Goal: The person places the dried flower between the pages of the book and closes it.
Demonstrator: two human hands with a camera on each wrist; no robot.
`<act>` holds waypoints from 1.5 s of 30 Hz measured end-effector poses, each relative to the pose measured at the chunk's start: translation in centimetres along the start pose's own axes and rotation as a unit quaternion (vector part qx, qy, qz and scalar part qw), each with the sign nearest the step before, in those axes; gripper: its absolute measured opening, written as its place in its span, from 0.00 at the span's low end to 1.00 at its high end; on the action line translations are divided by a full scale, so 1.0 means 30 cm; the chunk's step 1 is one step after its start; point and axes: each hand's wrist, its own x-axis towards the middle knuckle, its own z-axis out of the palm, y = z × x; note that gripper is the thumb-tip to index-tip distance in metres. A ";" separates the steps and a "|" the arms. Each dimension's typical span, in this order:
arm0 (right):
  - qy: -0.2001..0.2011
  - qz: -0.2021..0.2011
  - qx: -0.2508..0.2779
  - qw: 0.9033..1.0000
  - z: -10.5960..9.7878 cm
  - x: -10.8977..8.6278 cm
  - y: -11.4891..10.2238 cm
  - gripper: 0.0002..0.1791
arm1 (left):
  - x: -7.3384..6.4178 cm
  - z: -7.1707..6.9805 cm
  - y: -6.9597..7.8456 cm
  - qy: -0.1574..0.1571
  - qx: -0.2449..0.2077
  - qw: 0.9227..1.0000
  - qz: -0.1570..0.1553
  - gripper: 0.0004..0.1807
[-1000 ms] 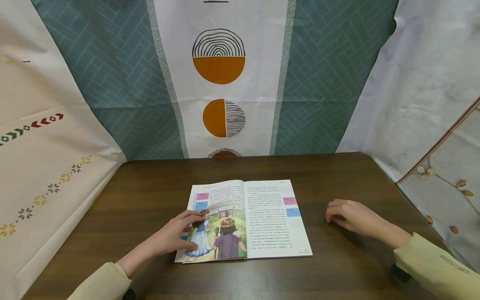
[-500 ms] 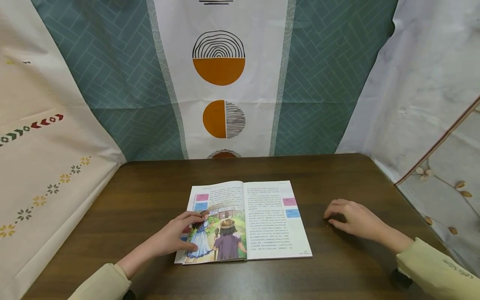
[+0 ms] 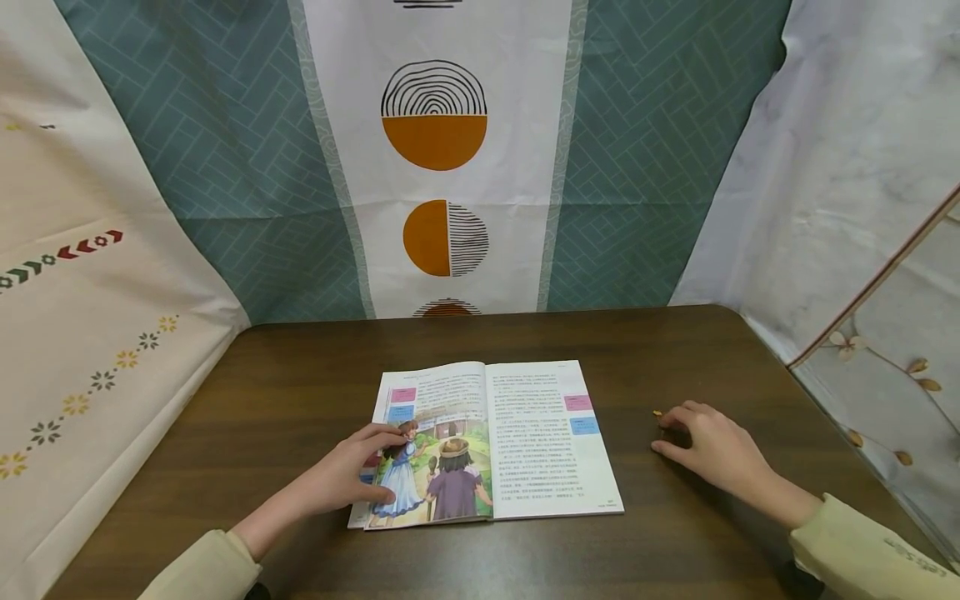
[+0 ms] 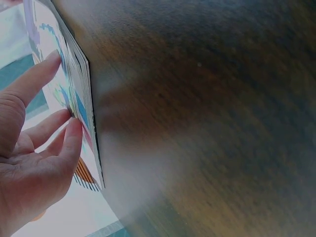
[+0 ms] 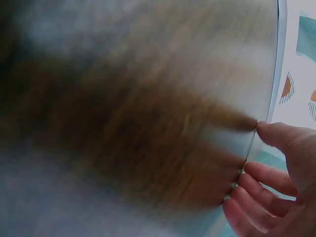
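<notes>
An open book [image 3: 536,467] lies on the table, printed text on its right page and a coloured picture of children on its left. On the left page's outer edge rests my left hand [image 3: 347,473], thumb and fingers spread apart. The left wrist view shows its fingertips [image 4: 52,58] touching the page, above a stack of page edges. To the right of the book, my right hand [image 3: 716,446] rests its fingertips on the bare tabletop. A tiny yellow-orange thing [image 3: 657,414] lies just beyond its index finger; its kind is too small to tell.
The dark brown wooden table [image 3: 322,354] stretches around the book to a back edge against a patterned cloth [image 3: 622,150]. Pale cloths hang on the left and right sides, close to the table's edges.
My right hand has shifted slightly, its thumb and index finger spreading wider. The tiny yellow-orange thing, earlier near the thumb, now shows beyond the index finger. Left hand and book stay still.
</notes>
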 end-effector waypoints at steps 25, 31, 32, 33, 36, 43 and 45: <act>-0.024 -0.109 0.023 0.993 -0.005 0.023 0.071 0.19 | -0.001 0.000 -0.003 -0.002 -0.005 1.000 0.003 0.40; -0.010 -0.093 0.014 0.996 -0.015 0.005 0.060 0.17 | -0.001 0.002 -0.006 -0.002 -0.005 1.000 0.003 0.40; -0.008 -0.094 0.010 0.996 -0.015 0.001 0.059 0.16 | -0.002 0.002 -0.006 -0.002 -0.003 1.000 0.002 0.40; -0.007 -0.097 0.009 0.995 -0.015 -0.001 0.058 0.16 | -0.002 0.002 -0.006 -0.002 -0.002 1.000 0.002 0.40; -0.004 -0.103 0.004 0.995 -0.014 -0.005 0.057 0.15 | -0.002 0.002 -0.005 -0.002 0.000 1.000 0.001 0.39; 0.006 -0.110 -0.017 0.994 -0.011 0.007 0.059 0.10 | 0.001 0.003 -0.005 -0.002 -0.004 1.000 -0.009 0.39; 0.012 -0.118 -0.019 0.993 -0.010 0.014 0.062 0.10 | 0.002 0.004 -0.005 -0.003 -0.010 1.000 -0.014 0.39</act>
